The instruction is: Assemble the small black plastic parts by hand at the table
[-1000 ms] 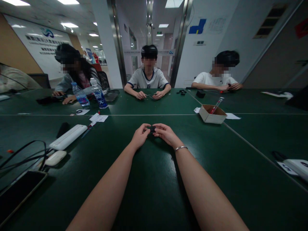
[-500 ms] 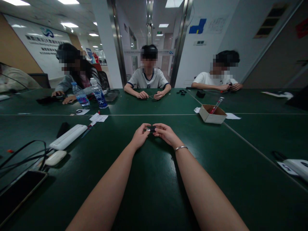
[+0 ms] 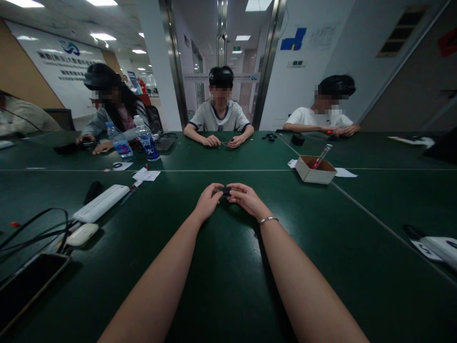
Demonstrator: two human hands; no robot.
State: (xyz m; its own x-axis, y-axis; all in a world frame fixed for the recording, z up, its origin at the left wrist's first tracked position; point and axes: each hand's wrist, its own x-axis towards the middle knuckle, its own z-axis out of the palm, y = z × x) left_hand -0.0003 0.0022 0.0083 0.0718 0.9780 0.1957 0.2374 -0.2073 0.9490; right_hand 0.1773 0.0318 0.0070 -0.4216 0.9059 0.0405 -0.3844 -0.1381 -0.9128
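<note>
A small black object [image 3: 226, 191] is held between the fingertips of both my hands, a little above the green table. My left hand [image 3: 208, 202] pinches its left end with thumb and fingers. On the other side my right hand [image 3: 247, 199], with a silver bracelet [image 3: 268, 219] at the wrist, grips the right end. The fingers cover much of the object, so its exact kind is hard to tell.
The green table [image 3: 221, 267] stretches to three seated people opposite. An open cardboard box [image 3: 316, 177] stands right of my hands. At left lie a white power bank [image 3: 102, 204], cables and a phone [image 3: 32, 286]. Two bottles [image 3: 146, 140] stand farther back.
The shiny metal part that showed at my left fingertips is now barely visible, and the object looks all black. My hands stay in nearly the same place.
</note>
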